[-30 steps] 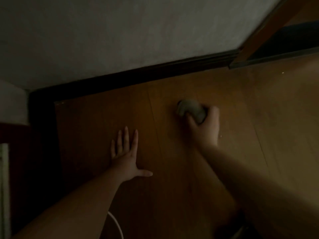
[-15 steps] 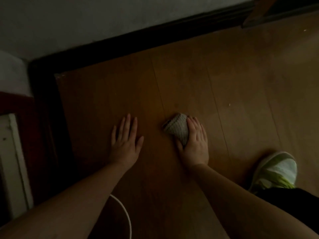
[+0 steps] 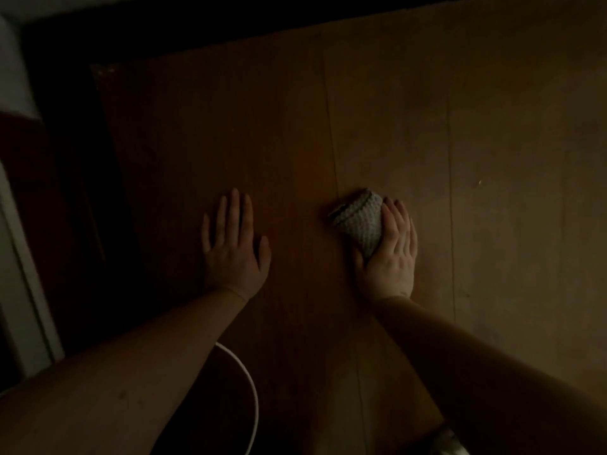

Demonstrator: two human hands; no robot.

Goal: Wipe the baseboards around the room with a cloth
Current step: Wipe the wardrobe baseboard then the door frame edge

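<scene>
A folded grey knitted cloth (image 3: 361,221) lies on the wooden floor (image 3: 427,110). My right hand (image 3: 389,254) holds it, thumb on its left side and fingers laid along its right side. My left hand (image 3: 233,244) rests flat on the floor to the left, fingers straight and together, holding nothing. The dark baseboard (image 3: 230,24) runs along the top of the view, well away from both hands, and a second dark strip of baseboard (image 3: 75,192) goes down the left side. The room is dim.
A white cord (image 3: 253,395) curves over the floor under my left forearm. A white frame (image 3: 19,257) stands at the left edge. Part of a shoe (image 3: 450,443) shows at the bottom right.
My right hand drew the cloth back from near the baseboard toward me and set it on the floor. My left thumb closed in against the hand. The view tilted down.
</scene>
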